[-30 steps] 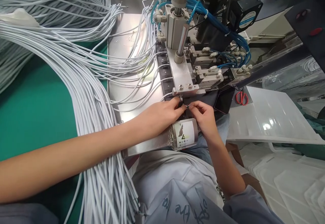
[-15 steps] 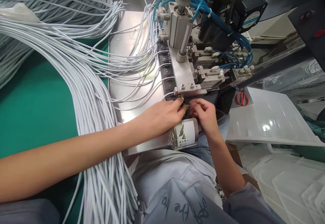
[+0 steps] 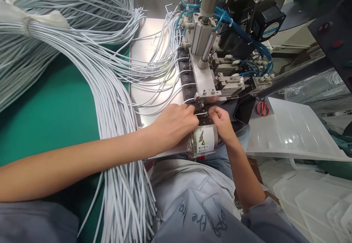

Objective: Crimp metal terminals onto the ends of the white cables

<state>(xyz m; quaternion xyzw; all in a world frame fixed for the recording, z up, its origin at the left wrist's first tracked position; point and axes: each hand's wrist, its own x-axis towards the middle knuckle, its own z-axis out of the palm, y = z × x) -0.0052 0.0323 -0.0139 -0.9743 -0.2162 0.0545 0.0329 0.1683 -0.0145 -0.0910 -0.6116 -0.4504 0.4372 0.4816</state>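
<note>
"What are the hands on?"

"A thin cable [image 3: 202, 114]. The left hand [image 3: 180, 122] grips it, and the right hand [image 3: 222, 122] pinches its right end."

"And around them?"

"Labelled cover [image 3: 205, 139] just on the near side, machine [image 3: 202, 72] on the far side, red scissors [image 3: 263, 109] to the right. On the left, a pale cable bundle [image 3: 110, 96] runs under the left forearm."

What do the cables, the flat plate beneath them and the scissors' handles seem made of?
Cables: matte, pale plastic or rubber sheathing, smooth, bending loosely. Flat plate: bare metal, perhaps steel, from its grey sheen. Scissors' handles: probably plastic, evenly red.
</note>
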